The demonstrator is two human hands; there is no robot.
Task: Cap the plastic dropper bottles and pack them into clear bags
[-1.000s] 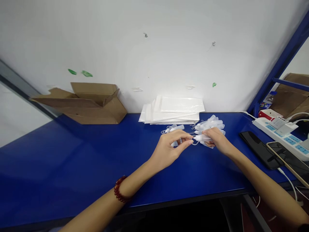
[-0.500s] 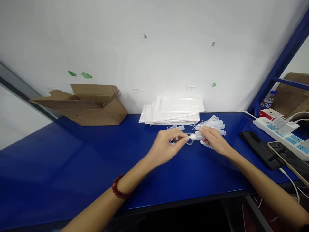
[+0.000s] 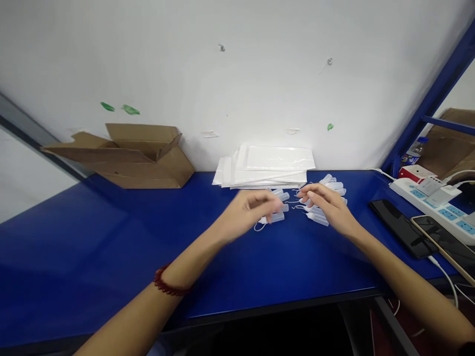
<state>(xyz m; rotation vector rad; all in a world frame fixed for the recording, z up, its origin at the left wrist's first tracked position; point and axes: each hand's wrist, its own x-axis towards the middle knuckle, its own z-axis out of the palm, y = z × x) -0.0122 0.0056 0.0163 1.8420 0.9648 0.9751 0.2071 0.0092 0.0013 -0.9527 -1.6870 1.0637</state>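
My left hand (image 3: 248,211) hovers over a small group of translucent plastic tubes with thin white strings (image 3: 277,207) on the blue table (image 3: 111,237); it is smeared by motion, so its fingers are unclear. My right hand (image 3: 328,206) is a short way to the right, fingers stretched out and slightly apart over a larger pile of the same tubes (image 3: 334,187). A few tubes (image 3: 318,219) lie just beneath its fingers. Nothing shows in its grasp.
A stack of clear plastic bags (image 3: 267,168) lies against the white wall behind the tubes. An open cardboard box (image 3: 129,158) sits at the back left. Two phones (image 3: 403,227) and a white power strip (image 3: 434,202) lie at the right.
Both hands held one tube between them; they have now parted. The left hand moved up to the left group of tubes, and the right hand opened over its pile.
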